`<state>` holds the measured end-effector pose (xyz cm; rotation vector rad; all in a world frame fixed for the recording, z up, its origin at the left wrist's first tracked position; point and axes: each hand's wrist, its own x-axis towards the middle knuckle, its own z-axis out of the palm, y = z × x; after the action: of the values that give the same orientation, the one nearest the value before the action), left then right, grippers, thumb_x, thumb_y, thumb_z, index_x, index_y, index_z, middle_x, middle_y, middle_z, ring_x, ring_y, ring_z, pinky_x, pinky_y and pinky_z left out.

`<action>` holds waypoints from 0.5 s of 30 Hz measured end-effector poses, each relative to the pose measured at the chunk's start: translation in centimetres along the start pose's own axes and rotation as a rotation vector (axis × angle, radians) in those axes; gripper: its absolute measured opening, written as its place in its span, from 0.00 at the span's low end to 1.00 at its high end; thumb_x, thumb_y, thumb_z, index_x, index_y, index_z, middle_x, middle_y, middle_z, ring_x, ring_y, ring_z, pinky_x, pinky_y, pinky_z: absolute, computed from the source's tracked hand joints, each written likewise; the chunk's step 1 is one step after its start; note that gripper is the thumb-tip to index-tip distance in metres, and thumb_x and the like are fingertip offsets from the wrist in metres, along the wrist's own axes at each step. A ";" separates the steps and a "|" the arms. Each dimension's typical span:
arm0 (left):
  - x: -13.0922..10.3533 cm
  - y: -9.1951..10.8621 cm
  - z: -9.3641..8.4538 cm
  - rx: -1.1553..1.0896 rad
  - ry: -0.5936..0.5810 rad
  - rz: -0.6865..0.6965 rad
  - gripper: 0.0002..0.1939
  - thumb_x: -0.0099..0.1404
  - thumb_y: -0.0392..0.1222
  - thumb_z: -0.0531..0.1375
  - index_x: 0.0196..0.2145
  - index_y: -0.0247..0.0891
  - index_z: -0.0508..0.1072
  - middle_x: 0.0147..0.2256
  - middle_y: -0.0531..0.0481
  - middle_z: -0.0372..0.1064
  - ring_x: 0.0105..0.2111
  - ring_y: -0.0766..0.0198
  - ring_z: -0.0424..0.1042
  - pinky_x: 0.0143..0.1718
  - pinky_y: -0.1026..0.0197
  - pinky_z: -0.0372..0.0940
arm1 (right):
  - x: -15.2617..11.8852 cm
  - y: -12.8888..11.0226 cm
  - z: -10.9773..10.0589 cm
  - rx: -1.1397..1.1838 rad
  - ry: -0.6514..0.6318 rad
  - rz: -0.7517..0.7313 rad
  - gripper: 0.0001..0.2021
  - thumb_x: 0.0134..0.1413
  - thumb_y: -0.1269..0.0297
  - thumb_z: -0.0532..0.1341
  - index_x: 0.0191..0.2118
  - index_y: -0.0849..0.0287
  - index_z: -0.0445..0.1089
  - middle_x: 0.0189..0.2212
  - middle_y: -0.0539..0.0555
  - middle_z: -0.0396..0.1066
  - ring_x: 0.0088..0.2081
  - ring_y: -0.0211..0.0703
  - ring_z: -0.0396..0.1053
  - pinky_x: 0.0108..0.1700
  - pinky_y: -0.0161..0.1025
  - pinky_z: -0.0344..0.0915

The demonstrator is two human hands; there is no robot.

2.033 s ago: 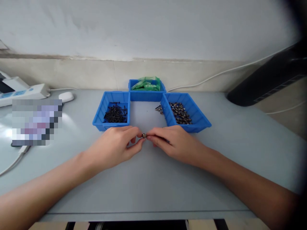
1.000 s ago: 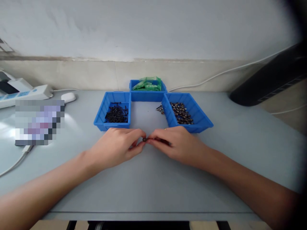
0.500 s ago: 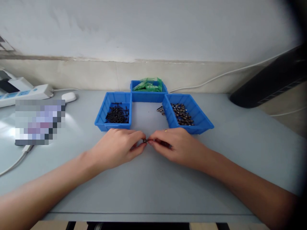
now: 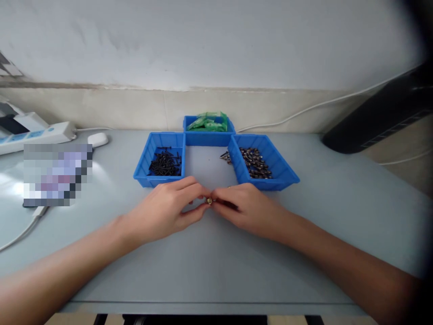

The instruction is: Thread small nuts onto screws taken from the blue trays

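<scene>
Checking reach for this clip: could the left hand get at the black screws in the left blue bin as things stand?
Probably yes. The left hand lies just in front of the left blue bin, which is open-topped, with nothing between them. But its fingers are pinching a small part with the right hand.

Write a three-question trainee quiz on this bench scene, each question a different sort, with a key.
1. True or false: the left hand and the right hand meet at one small metal part.
2. Multiple choice: the green packets lie in which blue tray? A. the left tray B. the back tray C. the right tray
3. Fill in: the black screws lie in the ___ tray.

Key
1. True; the fingertips of both hands pinch it just above the table.
2. B; the right tray holds brownish screws.
3. left
</scene>
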<state>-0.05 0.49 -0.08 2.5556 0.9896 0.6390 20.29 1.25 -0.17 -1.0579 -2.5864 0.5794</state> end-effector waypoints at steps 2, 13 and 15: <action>0.0 0.0 0.0 0.001 0.004 0.000 0.06 0.63 0.37 0.55 0.39 0.38 0.67 0.37 0.51 0.64 0.30 0.70 0.65 0.29 0.67 0.63 | 0.0 0.0 -0.1 0.021 0.004 0.005 0.09 0.57 0.68 0.54 0.26 0.59 0.63 0.22 0.46 0.67 0.24 0.33 0.64 0.27 0.31 0.54; -0.1 -0.4 0.3 0.087 0.006 -0.032 0.05 0.64 0.39 0.55 0.36 0.37 0.68 0.28 0.54 0.67 0.27 0.67 0.67 0.26 0.66 0.61 | 0.2 -0.7 -0.6 0.203 0.009 0.081 0.07 0.58 0.62 0.55 0.35 0.58 0.68 0.23 0.46 0.70 0.25 0.32 0.66 0.28 0.30 0.58; -0.1 -0.4 0.4 0.114 0.006 -0.010 0.05 0.65 0.40 0.54 0.35 0.37 0.68 0.28 0.53 0.67 0.27 0.67 0.67 0.27 0.65 0.61 | 0.3 -0.7 -0.6 0.208 0.005 0.103 0.09 0.58 0.61 0.54 0.34 0.59 0.68 0.23 0.46 0.70 0.24 0.33 0.66 0.26 0.31 0.57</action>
<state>-0.15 0.64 -0.59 2.6469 1.0693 0.6039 19.94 1.18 0.68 -1.1239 -2.4148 0.8484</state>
